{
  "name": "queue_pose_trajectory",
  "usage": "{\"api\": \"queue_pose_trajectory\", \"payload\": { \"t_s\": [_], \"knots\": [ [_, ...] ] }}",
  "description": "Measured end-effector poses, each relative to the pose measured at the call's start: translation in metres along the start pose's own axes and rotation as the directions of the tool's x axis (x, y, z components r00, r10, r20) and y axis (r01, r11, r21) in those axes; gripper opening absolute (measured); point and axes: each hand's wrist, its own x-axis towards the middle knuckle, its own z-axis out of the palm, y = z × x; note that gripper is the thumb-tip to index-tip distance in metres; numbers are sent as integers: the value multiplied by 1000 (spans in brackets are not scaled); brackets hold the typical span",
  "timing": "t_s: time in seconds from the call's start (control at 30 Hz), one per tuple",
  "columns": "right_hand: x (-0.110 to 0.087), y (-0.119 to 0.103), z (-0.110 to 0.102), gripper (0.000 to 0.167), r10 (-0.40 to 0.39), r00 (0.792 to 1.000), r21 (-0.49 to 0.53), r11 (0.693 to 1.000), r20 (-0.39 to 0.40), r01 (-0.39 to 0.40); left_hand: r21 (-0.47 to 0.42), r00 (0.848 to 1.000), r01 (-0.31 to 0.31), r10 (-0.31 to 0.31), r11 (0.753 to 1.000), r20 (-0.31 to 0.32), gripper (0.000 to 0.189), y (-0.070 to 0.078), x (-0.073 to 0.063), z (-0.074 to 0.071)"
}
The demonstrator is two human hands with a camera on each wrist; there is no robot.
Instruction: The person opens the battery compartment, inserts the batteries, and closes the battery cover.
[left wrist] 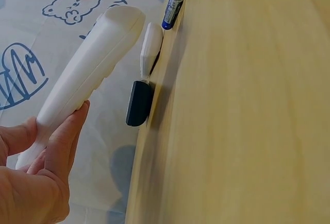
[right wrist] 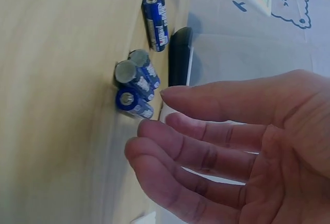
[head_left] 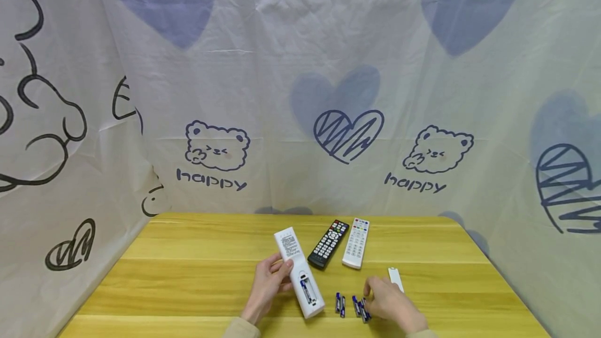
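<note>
A white remote control [head_left: 300,275] is tilted in my left hand [head_left: 268,281], gripped between thumb and fingers, its back turned up. Its battery compartment is uncovered, and a blue battery [head_left: 307,290] lies inside. In the left wrist view the same remote [left wrist: 85,69] is raised off the table. My right hand [head_left: 387,299] hovers beside a small cluster of blue batteries [head_left: 359,308]. In the right wrist view, the thumb and loosely bent fingers stand apart close to these batteries [right wrist: 135,82], with nothing between them. Another pair of batteries [head_left: 340,304] lies left of the cluster.
A black remote [head_left: 328,244] and a second white remote [head_left: 357,244] lie face up at the back of the wooden table [head_left: 197,260]. A white battery cover [head_left: 396,278] lies beyond my right hand. A printed cloth [head_left: 281,181] hangs behind the table.
</note>
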Motion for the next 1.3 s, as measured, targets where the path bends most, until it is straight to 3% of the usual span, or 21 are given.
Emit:
{"api": "queue_pose_trajectory", "payload": {
  "t_s": [0.23,0.57,1.3],
  "knots": [
    [3,2,6,16,14,999,-30,999,-31,-15,2,1000,-10,10,1000,1,52,0,-1,0],
    [6,4,8,15,39,999,5,999,8,-39,-1,1000,-3,3,1000,6,51,-1,-1,1],
    [9,5,15,21,28,1000,-44,999,0,-28,12,1000,6,-6,1000,10,54,1,-3,2]
  ]
}}
